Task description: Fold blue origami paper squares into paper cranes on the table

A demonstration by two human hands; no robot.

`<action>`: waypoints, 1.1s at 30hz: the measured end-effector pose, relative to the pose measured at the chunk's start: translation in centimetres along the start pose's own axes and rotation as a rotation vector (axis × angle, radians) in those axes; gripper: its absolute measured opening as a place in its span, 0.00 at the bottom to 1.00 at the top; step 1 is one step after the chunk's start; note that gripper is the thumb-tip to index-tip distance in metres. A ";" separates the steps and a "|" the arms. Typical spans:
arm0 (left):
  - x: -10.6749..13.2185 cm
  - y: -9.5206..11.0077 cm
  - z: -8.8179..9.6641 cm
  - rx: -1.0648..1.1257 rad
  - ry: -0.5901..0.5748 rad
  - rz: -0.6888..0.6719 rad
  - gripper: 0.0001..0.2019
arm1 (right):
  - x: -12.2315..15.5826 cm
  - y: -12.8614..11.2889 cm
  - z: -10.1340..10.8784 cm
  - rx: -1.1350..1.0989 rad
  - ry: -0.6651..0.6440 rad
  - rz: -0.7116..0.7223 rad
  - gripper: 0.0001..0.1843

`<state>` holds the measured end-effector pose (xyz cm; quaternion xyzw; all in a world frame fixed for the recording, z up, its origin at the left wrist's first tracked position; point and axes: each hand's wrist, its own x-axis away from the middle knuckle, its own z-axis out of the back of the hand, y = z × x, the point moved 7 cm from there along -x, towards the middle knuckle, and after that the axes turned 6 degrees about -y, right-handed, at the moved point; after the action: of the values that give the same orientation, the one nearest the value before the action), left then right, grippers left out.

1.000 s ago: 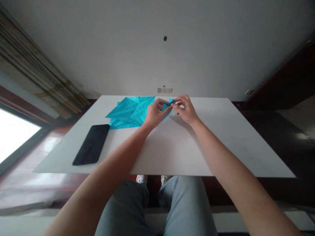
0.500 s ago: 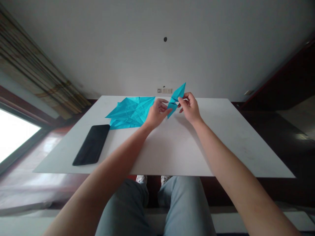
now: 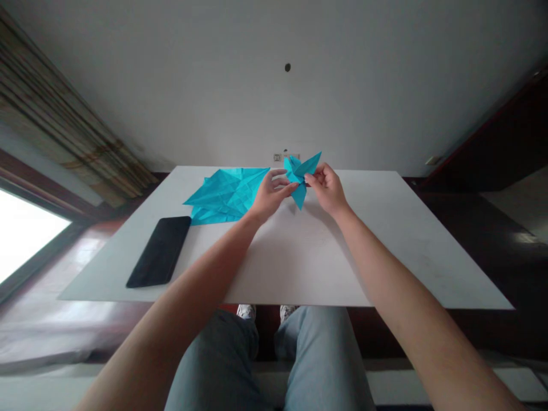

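Note:
A blue folded paper figure [image 3: 301, 169] with several pointed flaps is held up over the far part of the white table. My left hand [image 3: 273, 197] pinches its left side between thumb and fingers. On the other side, my right hand [image 3: 329, 187] grips it with thumb and index finger near the middle. One long point rises to the upper right and another hangs down between the hands. Left of my left hand, creased blue paper sheets [image 3: 226, 195] lie flat on the table, partly hidden behind that hand.
A black smartphone [image 3: 159, 252] lies on the left part of the white table [image 3: 299, 268]. Behind the table stands a grey wall [image 3: 214, 85] with sockets low down. A patterned curtain [image 3: 64, 114] hangs on the left.
The paper figure has turned and spread: it was a narrow slanted shape and now shows several flaps. My left hand has shifted slightly on it; both hands still hold it.

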<state>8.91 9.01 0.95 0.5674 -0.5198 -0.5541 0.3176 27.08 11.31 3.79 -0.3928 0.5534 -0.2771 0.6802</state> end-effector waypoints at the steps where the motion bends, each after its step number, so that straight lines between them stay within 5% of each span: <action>1: -0.1 0.0 0.1 0.004 -0.006 -0.006 0.34 | -0.1 0.1 0.1 -0.004 0.011 0.006 0.35; 13: -0.1 -0.4 0.5 0.000 -0.008 -0.001 0.42 | 0.2 -0.2 0.1 0.011 -0.064 0.026 0.30; 17: 0.1 0.7 -0.2 0.007 -0.052 0.007 0.33 | 0.5 -0.7 0.2 0.096 -0.077 0.056 0.26; 26: -0.1 1.1 0.8 0.002 0.127 -0.035 0.21 | 1.6 -2.9 -1.6 0.239 -0.256 0.185 0.11; 29: -0.3 1.0 0.9 0.013 0.131 -0.037 0.21 | 1.2 -1.9 -1.1 0.107 -0.212 0.119 0.17; 33: -0.2 1.3 1.0 -0.031 0.121 -0.082 0.20 | 0.3 0.1 1.0 0.055 0.008 0.067 0.33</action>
<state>7.67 9.09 2.06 0.6158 -0.4673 -0.5394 0.3339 28.16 11.32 3.66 -0.3540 0.5613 -0.2706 0.6975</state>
